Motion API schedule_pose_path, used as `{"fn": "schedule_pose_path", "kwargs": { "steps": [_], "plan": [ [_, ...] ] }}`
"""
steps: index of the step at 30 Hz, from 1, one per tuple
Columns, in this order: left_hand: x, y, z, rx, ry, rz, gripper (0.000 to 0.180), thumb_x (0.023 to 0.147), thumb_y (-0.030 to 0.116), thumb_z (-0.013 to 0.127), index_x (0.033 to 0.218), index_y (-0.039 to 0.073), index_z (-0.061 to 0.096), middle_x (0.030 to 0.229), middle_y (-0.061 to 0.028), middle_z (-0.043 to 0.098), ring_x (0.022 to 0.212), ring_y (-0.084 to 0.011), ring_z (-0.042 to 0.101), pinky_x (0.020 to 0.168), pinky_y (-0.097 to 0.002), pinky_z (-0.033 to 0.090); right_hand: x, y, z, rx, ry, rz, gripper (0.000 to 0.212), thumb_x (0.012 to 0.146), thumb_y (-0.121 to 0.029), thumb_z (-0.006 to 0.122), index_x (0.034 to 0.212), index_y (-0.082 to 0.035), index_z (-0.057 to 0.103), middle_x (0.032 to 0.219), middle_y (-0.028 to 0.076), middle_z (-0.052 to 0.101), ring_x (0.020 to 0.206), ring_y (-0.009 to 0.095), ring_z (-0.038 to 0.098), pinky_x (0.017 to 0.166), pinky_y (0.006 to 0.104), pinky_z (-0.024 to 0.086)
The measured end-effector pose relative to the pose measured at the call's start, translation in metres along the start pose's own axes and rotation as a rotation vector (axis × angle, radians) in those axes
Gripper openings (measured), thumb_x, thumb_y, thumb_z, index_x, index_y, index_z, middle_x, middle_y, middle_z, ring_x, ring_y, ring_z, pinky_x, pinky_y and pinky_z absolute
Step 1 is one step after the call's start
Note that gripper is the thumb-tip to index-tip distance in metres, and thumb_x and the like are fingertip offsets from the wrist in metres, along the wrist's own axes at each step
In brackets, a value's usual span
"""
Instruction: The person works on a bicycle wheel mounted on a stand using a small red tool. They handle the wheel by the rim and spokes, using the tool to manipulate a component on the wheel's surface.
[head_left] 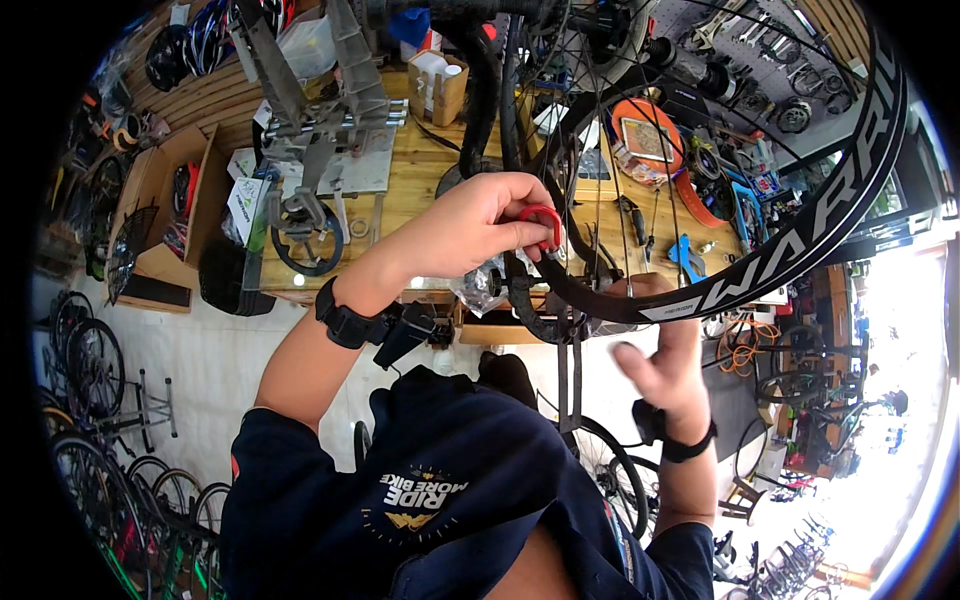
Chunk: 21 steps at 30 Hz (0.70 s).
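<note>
A bicycle wheel with a black rim (770,270) and thin spokes stands upright in a dark truing stand (520,295) before me. My left hand (480,225) is closed on a small red rounded spoke wrench (543,214), pinched between thumb and fingers beside the near-left part of the rim. What the wrench's inner edge meets is hidden by my fingers. At the rim's lower right is my right hand (668,365), its thumb held apart and smeared by motion. Its other fingers reach up at the rim, partly covered by it, and no held thing shows.
Behind the wheel runs a wooden workbench (420,160) with a cardboard box (438,88), an orange round tray (648,135) and blue-handled tools (686,258). A grey metal stand (300,130) occupies its left. Bicycles (95,370) line the floor at left; tools hang on a pegboard (770,50).
</note>
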<state>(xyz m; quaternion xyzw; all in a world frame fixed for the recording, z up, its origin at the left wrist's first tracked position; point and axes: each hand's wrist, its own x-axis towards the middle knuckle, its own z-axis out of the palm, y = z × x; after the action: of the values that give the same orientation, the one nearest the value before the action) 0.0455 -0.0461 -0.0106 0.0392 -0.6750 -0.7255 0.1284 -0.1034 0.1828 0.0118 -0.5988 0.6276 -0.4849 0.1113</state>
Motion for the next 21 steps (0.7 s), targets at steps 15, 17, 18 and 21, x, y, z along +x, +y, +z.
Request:
{"fn": "schedule_pose_path", "kwargs": {
  "steps": [15,17,18,21],
  "plan": [
    [0.03,0.014,0.014,0.251,0.056,0.051,0.026,0.092,0.011,0.066,0.104,-0.009,0.056,0.082,-0.0147,0.07,0.07,-0.0176,0.071,0.062,-0.0295,0.053,0.07,0.054,-0.001,0.563,-0.262,0.429,0.026,0.093,-0.008,0.068,0.113,0.004,0.056,0.094,0.008,0.068,0.074,0.009,0.061,0.067,0.0222,0.051],
    [0.03,0.011,0.004,0.233,0.116,0.03,0.035,0.094,0.02,0.066,0.11,-0.009,0.055,0.085,-0.0134,0.07,0.076,-0.0182,0.071,0.064,-0.03,0.053,0.069,0.051,0.0,0.597,-0.251,0.47,0.022,0.093,-0.006,0.066,0.111,0.003,0.058,0.091,0.007,0.068,0.074,0.009,0.061,0.066,0.0214,0.05],
    [0.032,0.007,0.001,0.362,0.276,0.068,0.046,0.092,0.028,0.069,0.114,-0.011,0.054,0.087,-0.0139,0.07,0.077,-0.0191,0.07,0.065,-0.0305,0.053,0.066,0.056,0.0,0.632,-0.245,0.477,0.021,0.093,-0.005,0.065,0.111,0.002,0.058,0.091,0.007,0.067,0.073,0.008,0.06,0.066,0.021,0.048],
    [0.041,-0.009,0.0,0.615,0.506,0.168,0.07,0.088,0.043,0.072,0.12,-0.014,0.051,0.09,-0.0162,0.068,0.079,-0.0207,0.067,0.068,-0.0313,0.052,0.064,0.061,0.0,0.61,-0.28,0.528,0.019,0.093,-0.004,0.065,0.109,0.002,0.059,0.091,0.007,0.067,0.072,0.008,0.059,0.066,0.0212,0.047]
  ]
}}
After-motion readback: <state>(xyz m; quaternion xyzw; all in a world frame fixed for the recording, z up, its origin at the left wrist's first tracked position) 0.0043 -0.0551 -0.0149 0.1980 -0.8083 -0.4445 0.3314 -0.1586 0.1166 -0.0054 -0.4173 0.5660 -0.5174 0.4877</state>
